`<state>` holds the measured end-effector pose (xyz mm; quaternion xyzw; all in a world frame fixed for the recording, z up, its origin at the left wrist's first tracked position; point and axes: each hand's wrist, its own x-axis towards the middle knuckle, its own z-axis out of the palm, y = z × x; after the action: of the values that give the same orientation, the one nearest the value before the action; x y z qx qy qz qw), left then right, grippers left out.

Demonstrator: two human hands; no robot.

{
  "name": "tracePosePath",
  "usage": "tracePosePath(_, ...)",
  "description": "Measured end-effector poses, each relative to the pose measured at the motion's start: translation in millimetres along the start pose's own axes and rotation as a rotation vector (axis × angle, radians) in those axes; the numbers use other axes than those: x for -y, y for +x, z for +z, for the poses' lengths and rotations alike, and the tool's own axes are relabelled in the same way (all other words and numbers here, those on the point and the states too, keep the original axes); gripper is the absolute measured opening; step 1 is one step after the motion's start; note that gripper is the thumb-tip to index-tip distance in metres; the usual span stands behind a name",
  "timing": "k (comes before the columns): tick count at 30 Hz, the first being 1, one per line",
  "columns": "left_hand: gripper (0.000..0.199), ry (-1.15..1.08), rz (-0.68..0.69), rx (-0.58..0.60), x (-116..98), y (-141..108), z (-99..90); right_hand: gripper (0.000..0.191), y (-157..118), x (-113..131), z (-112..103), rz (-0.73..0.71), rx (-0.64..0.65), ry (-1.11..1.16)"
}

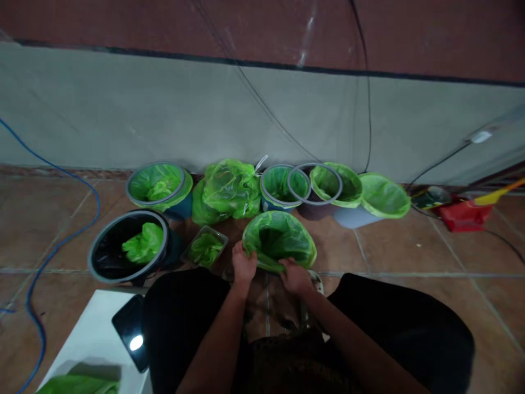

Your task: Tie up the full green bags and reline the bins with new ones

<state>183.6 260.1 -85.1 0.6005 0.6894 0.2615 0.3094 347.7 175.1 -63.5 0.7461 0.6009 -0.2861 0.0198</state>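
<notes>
Between my knees stands a small bin lined with a green trash bag (283, 232), its edge folded outward over the rim. My left hand (245, 264) grips the bag's edge at the near left side of the rim. On the near right, my right hand (296, 277) pinches the same edge, fingers closed on the plastic. The bag hides the bin's own wall. Just left of my left hand lies a clear plastic tub (206, 247) with crumpled green bags in it.
Along the wall stand lined bins (186, 205), a heap of filled green bags (229, 189) and a loose grey ring (338, 186). A black-lined bin (96, 262) is at left. A phone (127, 323) lies on a white surface (88, 328). A blue cable (61, 241) crosses the floor; a red dustpan (463, 216) sits right.
</notes>
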Motion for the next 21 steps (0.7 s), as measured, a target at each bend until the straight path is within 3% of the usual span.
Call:
tracePosePath(3, 0.029, 0.188, 0.184, 0.102, -9.7, -10.9, -10.2, 0.045, -3.8, -14.4, -7.7, 0.036, -0.062, 0.057)
tracePosePath(7, 0.028, 0.380, 0.513, 0.419, -28.8, -25.6, -13.8, 0.044, -6.6, -36.5, -15.6, 0.063, -0.122, 0.067)
tracePosePath(9, 0.029, 0.488, 0.604, 0.553, -35.1, -30.1, -9.1, 0.043, -5.6, -40.8, -18.6, 0.016, -0.116, 0.029)
tracePosePath(13, 0.029, 0.718, 0.606, 0.737, -39.1, -27.9, 1.6, 0.039, 0.1, -35.6, -22.8, -0.105, -0.041, -0.050)
tracePosePath(18, 0.030, 0.771, 0.607, 0.759, -41.3, -18.5, 0.4, 0.032, -5.1, -26.1, -13.9, -0.129, -0.127, 0.019)
tracePosePath(21, 0.028, 0.741, 0.616, 0.777, -41.7, -18.0, -2.5, 0.018, -15.2, -22.5, 5.4, 0.046, -0.179, 0.313)
